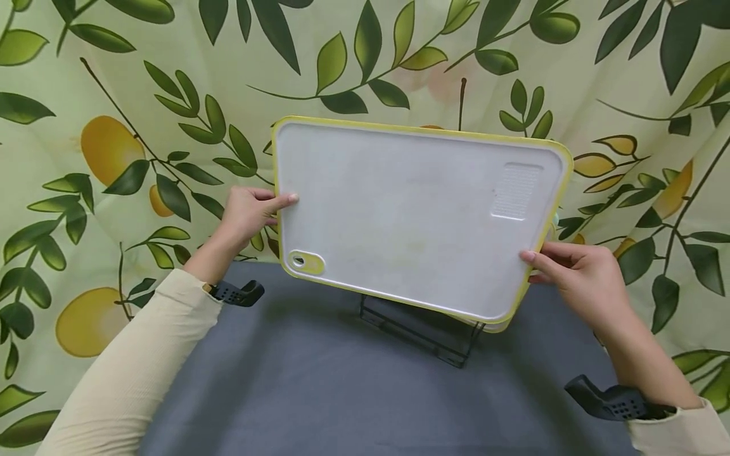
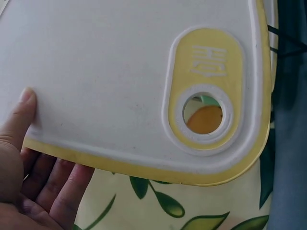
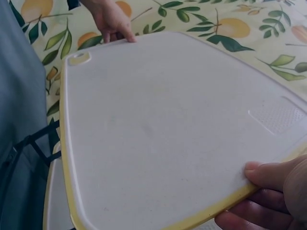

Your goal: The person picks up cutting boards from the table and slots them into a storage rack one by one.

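Note:
A white cutting board (image 1: 399, 215) with a yellow rim is held up, tilted, between both hands. My left hand (image 1: 248, 212) pinches its left edge, thumb on the front face and fingers behind. At the lower right edge, my right hand (image 1: 587, 278) grips it the same way. The board has a rough grater patch (image 1: 517, 191) at the upper right and a yellow oval with a round hole (image 2: 204, 115) at the lower left. Behind it stands a black wire rack (image 1: 472, 342), mostly hidden. Another yellow-rimmed board (image 3: 53, 191) shows partly behind the held one, by the rack.
A grey-blue cloth (image 1: 342, 399) covers the table under the rack. Behind the table hangs a curtain (image 1: 188, 38) printed with leaves and orange fruit. Each wrist wears a black strapped device (image 1: 236, 293).

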Demonstrator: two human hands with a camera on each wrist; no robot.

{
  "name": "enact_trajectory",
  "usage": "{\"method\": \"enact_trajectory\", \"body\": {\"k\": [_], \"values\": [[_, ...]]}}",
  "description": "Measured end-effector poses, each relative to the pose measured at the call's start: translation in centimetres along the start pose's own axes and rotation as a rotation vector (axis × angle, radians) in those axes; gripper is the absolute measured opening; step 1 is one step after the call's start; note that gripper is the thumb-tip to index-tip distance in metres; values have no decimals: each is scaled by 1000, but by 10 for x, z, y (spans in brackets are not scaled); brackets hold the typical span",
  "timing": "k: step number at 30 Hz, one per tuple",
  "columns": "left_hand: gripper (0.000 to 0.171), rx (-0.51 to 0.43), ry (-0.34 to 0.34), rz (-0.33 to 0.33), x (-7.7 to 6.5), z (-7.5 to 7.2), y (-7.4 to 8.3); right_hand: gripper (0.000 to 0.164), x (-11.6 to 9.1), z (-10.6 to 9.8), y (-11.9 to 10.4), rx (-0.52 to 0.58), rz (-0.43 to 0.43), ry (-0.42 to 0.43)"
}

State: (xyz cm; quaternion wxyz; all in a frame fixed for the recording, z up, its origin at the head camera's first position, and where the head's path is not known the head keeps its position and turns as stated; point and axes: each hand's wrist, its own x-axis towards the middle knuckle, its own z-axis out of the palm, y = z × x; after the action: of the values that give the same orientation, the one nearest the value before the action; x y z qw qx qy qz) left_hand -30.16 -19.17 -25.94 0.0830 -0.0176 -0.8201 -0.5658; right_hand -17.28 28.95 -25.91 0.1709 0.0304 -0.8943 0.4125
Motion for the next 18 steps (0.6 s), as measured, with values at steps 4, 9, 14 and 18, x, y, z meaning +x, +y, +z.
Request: {"method": "enact_trajectory", "body": {"k": [4, 9, 14, 18], "values": [[58, 12, -1, -5, 2, 4, 6, 49, 0, -6, 1, -17, -2, -2], [57, 16, -3, -6, 6, 5, 12, 47, 1, -11, 3, -19, 0, -17], [53, -4, 3, -9, 10, 9, 20, 46, 2, -15, 5, -7, 5, -16], [54, -11, 4, -15, 14, 11, 24, 43, 4, -19, 4, -1, 6, -10]]}}
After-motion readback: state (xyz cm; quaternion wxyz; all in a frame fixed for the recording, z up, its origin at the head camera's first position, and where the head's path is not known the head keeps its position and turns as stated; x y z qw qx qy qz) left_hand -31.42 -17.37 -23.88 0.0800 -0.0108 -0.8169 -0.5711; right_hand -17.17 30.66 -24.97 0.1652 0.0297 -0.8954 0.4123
